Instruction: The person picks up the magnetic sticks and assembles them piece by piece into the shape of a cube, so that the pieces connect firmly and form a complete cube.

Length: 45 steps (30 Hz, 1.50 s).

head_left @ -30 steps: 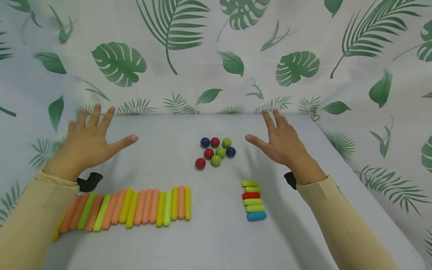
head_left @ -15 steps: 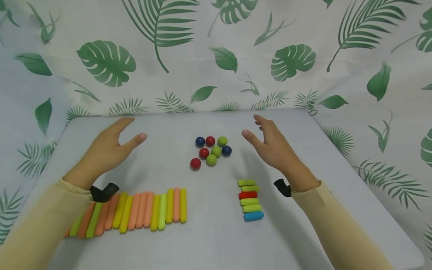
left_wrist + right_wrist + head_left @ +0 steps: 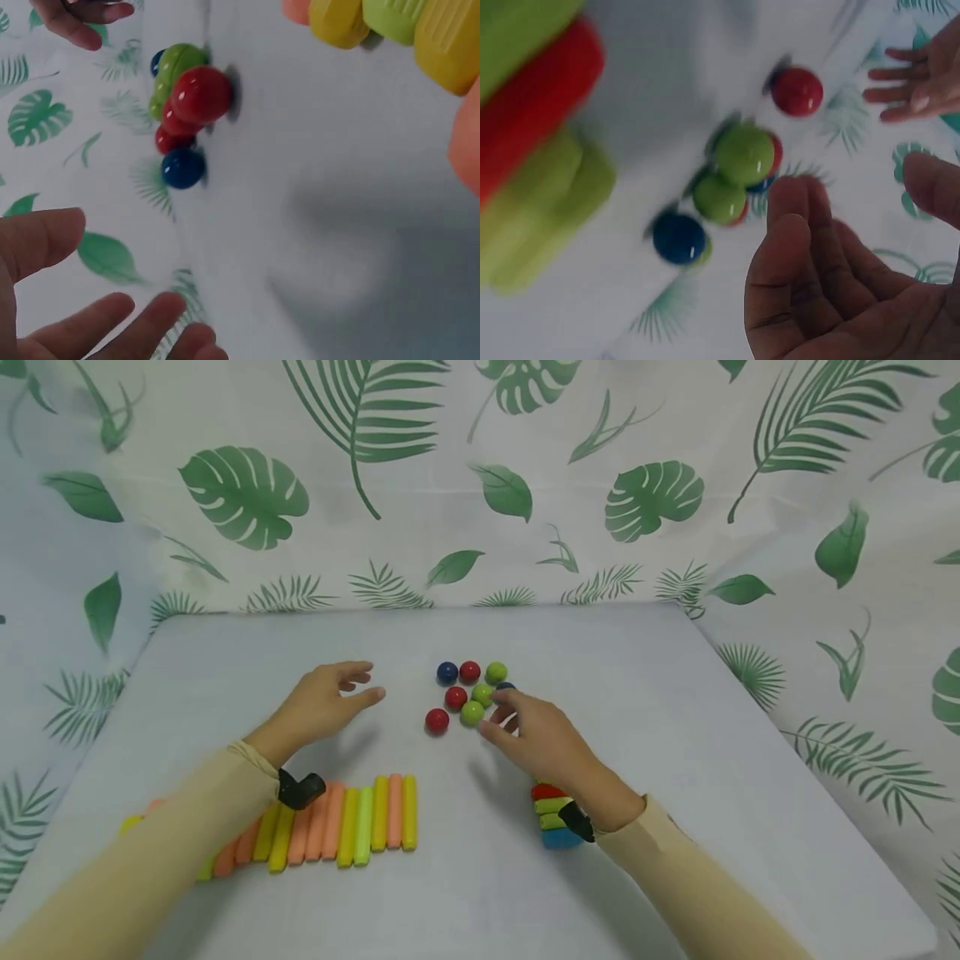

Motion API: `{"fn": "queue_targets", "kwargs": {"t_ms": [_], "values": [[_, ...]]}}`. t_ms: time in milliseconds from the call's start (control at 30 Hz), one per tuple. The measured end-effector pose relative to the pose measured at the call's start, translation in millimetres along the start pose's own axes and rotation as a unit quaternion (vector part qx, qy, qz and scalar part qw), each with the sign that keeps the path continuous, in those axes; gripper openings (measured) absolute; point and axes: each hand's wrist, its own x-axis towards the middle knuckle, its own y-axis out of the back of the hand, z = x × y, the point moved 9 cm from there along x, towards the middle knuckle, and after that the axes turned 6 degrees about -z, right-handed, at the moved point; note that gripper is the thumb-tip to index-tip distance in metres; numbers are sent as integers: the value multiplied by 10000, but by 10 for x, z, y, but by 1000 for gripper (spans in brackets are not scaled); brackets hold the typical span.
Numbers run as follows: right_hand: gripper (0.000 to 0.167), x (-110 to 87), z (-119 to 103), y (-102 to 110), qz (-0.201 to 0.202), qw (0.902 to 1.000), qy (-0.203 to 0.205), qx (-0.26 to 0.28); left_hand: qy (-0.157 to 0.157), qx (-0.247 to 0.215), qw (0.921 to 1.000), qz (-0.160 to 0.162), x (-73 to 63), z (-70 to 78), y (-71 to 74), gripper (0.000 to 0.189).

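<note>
Small glossy balls lie grouped at mid-table in the head view: a red ball, a green ball, a blue ball and several more. My right hand is at the group's right side, fingers bent with a gap to the thumb; its fingertips overlap a green ball and partly hide another blue ball. In the right wrist view that hand's palm holds nothing. My left hand, also holding nothing, hovers left of the balls, thumb apart from relaxed fingers.
A row of long coloured sticks in yellow, orange and green lies at front left, partly under my left sleeve. Short sticks, including a red stick, lie stacked below my right wrist. A leaf-print cloth hangs behind the white table.
Both hands have come inward and down from wide, spread positions toward the balls. The right hand has reached the right side of the group. The balls and sticks stay in place.
</note>
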Motion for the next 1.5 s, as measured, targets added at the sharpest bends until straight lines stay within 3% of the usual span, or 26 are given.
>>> {"fn": "queue_targets", "kwargs": {"t_ms": [133, 267, 467, 667, 833, 1033, 1267, 1500], "values": [[38, 26, -163, -390, -549, 9983, 182, -108, -165, 95, 9991, -387, 147, 73, -211, 52], [40, 10, -343, -811, -1051, 9926, 502, -338, -302, 313, 9959, -795, 255, 194, -406, 51], [44, -29, -493, -1063, -1041, 9907, 616, -620, -313, 545, 9932, -980, 378, 310, -579, 53], [25, -60, -541, -1070, -1114, 9892, 392, -873, -480, 901, 9896, -1009, 428, 319, -693, 46], [23, -80, -490, -975, -1104, 9832, 317, -1415, -512, 752, 9905, -1033, 386, 240, -623, 38], [17, -51, -327, -786, -1175, 9689, 264, -2162, -421, 480, 9898, -1271, 334, 158, -549, 35], [14, 112, -259, -503, -624, 9614, 344, -2659, -518, 406, 9877, -1417, 284, 150, -534, 35], [9, 220, -335, -485, -343, 9488, 663, -3069, -577, 319, 9862, -1521, 262, 161, -631, 34]]}}
